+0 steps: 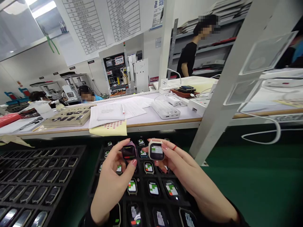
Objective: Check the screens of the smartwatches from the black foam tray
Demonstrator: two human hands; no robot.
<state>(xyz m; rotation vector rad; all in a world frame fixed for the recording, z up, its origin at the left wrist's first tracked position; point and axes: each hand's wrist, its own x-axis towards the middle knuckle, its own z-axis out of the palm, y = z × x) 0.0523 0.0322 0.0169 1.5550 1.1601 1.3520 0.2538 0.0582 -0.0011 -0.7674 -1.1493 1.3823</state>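
The pink-cased smartwatch body with a dark screen [129,152] sits pinched in the left hand [113,179], tilted up, likely for viewing. Just beside it, the right hand [187,176] pinches a white-cased smartwatch body with a lit screen [156,150]. Below both hands lies the black compartmented tray [142,192] of lit watches.

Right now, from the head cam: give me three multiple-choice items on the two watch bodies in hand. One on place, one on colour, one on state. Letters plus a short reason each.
1. Where are both hands held?
A. above the black tray of lit watches
B. over the paper sheets
C. at the shelves

2. Casing colour of the watch in the left hand?
A. white
B. pink
C. green

3. Screen of the watch in the right hand?
A. dark
B. cracked
C. lit

Answers:
1 A: left hand and right hand hover over the black tray.
2 B: the pink watch has a pink rim.
3 C: the white watch shows green and white blocks.
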